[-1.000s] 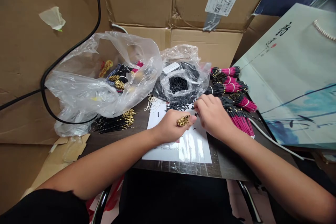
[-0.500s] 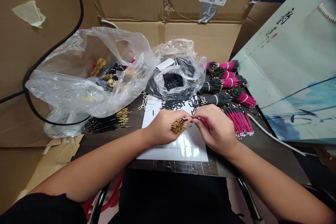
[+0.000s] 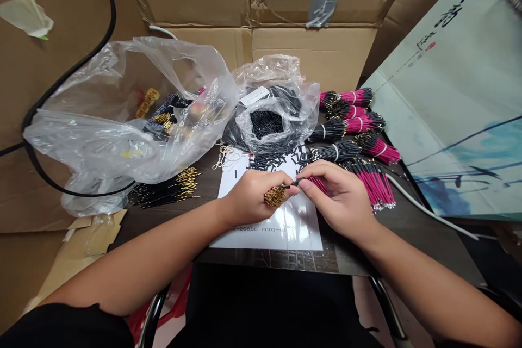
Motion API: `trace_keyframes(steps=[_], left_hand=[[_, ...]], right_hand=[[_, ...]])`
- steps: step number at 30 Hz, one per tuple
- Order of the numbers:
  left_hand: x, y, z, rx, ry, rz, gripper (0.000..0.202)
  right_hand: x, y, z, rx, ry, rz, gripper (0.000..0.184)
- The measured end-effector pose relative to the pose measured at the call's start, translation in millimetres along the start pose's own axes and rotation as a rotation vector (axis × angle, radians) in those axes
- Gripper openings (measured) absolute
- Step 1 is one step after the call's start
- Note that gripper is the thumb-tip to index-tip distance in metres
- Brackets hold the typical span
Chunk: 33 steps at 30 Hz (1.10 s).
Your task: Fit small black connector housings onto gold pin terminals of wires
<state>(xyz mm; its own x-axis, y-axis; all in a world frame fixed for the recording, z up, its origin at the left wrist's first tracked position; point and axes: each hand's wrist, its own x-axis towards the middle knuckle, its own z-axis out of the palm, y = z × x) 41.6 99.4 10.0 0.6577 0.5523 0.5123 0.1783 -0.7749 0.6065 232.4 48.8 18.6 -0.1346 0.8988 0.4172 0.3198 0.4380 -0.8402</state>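
Note:
My left hand (image 3: 250,196) is closed round a bundle of wires with gold terminals (image 3: 275,197), their ends turned toward me. My right hand (image 3: 346,201) pinches a small black sleeve (image 3: 297,181) between thumb and index finger, right at my left thumb and the bundle's edge. Whether the sleeve sits on a wire I cannot tell. Pink wires (image 3: 318,185) show beneath my right fingers. Loose black sleeves (image 3: 271,162) lie on the white sheet (image 3: 261,236) just beyond my hands.
An open plastic bag of black sleeves (image 3: 267,124) stands behind the sheet. At left are a large clear bag (image 3: 101,136) and black wires with gold ends (image 3: 167,189). Tied pink and black wire bundles (image 3: 354,119) line the right, near a paper bag (image 3: 457,119). Cardboard (image 3: 314,54) walls the back.
My right fingers have shifted slightly, and the black sleeve now shows more plainly between them. My left hand keeps its grip on the bundle. The view has moved a little.

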Motion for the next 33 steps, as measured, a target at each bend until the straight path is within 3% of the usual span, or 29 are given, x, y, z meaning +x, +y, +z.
trace_keyframes(steps=[12,18,28,33], left_hand=[[-2,-2,0.7,0.006,-0.016,0.055,0.018],[-2,-4,1.9,0.019,-0.016,0.062,0.018],[-3,-5,3.1,0.035,-0.031,0.056,0.018],[-1,0,2.0,0.012,-0.011,0.008,0.013]], right_hand=[[4,1,-15,0.068,-0.221,0.119,0.005],[5,2,-17,0.034,-0.216,0.11,0.005],[6,-2,-18,-0.127,-0.197,-0.026,0.008],[4,0,-15,-0.077,-0.189,0.017,0.007]])
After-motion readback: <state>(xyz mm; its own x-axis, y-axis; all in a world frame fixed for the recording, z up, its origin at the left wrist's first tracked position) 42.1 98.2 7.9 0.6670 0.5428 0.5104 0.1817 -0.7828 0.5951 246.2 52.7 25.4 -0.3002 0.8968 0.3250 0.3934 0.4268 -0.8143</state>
